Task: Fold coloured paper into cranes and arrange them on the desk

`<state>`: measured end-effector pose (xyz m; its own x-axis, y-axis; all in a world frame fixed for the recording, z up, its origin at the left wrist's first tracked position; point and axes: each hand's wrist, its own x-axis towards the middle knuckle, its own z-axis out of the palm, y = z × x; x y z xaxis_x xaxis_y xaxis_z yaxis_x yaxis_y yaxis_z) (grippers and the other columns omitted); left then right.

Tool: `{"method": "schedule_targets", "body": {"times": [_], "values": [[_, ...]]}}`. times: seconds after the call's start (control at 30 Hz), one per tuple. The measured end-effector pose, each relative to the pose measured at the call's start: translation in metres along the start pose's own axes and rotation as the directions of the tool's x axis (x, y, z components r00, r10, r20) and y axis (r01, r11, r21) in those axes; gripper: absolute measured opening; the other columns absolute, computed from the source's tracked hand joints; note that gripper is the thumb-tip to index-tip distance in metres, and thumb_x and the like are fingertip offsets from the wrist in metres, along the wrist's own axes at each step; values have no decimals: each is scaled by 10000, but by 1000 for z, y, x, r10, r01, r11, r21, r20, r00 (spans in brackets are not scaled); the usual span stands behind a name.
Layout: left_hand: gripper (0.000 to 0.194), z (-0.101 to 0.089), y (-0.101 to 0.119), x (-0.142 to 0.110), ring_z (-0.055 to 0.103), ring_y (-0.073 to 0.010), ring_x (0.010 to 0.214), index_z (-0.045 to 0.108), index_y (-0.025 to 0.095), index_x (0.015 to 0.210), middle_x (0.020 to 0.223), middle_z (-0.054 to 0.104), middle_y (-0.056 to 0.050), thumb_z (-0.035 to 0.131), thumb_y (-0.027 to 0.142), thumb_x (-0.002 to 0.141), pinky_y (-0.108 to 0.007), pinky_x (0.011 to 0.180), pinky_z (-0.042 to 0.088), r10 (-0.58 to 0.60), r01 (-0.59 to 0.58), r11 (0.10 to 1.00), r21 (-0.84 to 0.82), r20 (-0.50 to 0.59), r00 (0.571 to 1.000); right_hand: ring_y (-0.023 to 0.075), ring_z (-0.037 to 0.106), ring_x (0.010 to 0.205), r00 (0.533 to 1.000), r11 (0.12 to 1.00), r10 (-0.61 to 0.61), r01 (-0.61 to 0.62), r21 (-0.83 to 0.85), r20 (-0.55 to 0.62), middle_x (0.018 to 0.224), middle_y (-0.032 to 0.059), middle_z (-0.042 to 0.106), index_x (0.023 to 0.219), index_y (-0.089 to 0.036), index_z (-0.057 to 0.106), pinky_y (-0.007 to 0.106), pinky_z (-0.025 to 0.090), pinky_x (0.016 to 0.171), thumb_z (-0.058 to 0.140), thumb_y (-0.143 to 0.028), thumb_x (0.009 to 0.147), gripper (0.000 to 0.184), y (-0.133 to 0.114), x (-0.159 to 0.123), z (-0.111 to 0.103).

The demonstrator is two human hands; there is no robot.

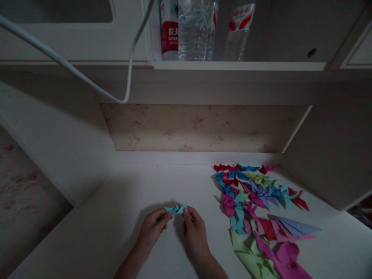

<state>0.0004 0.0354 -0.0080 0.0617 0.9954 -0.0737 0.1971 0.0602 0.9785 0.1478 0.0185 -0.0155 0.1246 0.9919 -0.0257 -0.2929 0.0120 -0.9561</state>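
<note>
Between my two hands is a small folded piece of light blue paper point(176, 210), held just above the white desk point(139, 186). My left hand point(152, 228) pinches its left end between thumb and fingers. At the other end, my right hand point(195, 228) grips it with thumb and forefinger, the other fingers curled in. The paper has several creased, overlapping layers in its middle, and its tips reach out to both sides. Parts of both ends are covered by my fingertips.
Many colourful folded paper pieces point(238, 209) lie in rows on the right. Larger green point(252, 255) and magenta point(286, 259) folded papers sit nearest me. Plastic bottles point(193, 35) stand on a shelf above. A white cable point(87, 79) hangs at upper left.
</note>
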Motion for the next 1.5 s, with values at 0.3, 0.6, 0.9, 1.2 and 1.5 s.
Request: {"method": "schedule_targets", "body": {"times": [0.3, 0.6, 0.9, 1.2, 1.5], "values": [[411, 1, 2, 2, 396, -102, 485, 671, 120, 772, 510, 461, 34, 586, 522, 768, -221, 468, 275, 6, -6, 1000, 3, 6, 1000, 69, 302, 422, 999, 999, 47, -47, -4, -2, 480, -81, 364, 919, -143, 604, 179, 232, 388, 564, -546, 831, 414, 0, 1, -1], [379, 2, 6, 1, 400, -100, 487, 653, 123, 754, 509, 445, 41, 590, 497, 772, -214, 467, 282, -6, 6, 1000, 4, -2, 1000, 66, 272, 420, 999, 999, 46, -46, -18, 3, 471, -86, 340, 909, -146, 608, 178, 225, 385, 559, -553, 831, 417, -1, 2, 0], [390, 2, 4, 1, 400, -93, 479, 655, 127, 764, 529, 472, 31, 588, 511, 781, -207, 453, 278, 13, -13, 1000, -8, 15, 1000, 74, 307, 428, 998, 996, 65, -65, -64, -10, 477, -78, 360, 942, -141, 613, 175, 256, 394, 549, -580, 822, 460, -3, -2, -1], [391, 2, 2, -1, 432, -101, 507, 663, 134, 835, 589, 524, 16, 626, 514, 754, -203, 458, 318, 41, -39, 996, -81, 13, 999, 82, 339, 459, 999, 992, 22, -18, -126, 30, 524, -62, 389, 956, -138, 616, 185, 275, 418, 523, -584, 838, 471, -5, -14, -5], [428, 0, 12, -12, 472, -127, 541, 679, 144, 835, 570, 523, 15, 636, 555, 725, -219, 497, 358, 62, -61, 998, -17, 54, 997, 84, 339, 431, 998, 984, 38, -30, -178, 43, 481, -67, 369, 928, -137, 617, 188, 260, 411, 510, -625, 820, 511, -13, -28, -24]]}}
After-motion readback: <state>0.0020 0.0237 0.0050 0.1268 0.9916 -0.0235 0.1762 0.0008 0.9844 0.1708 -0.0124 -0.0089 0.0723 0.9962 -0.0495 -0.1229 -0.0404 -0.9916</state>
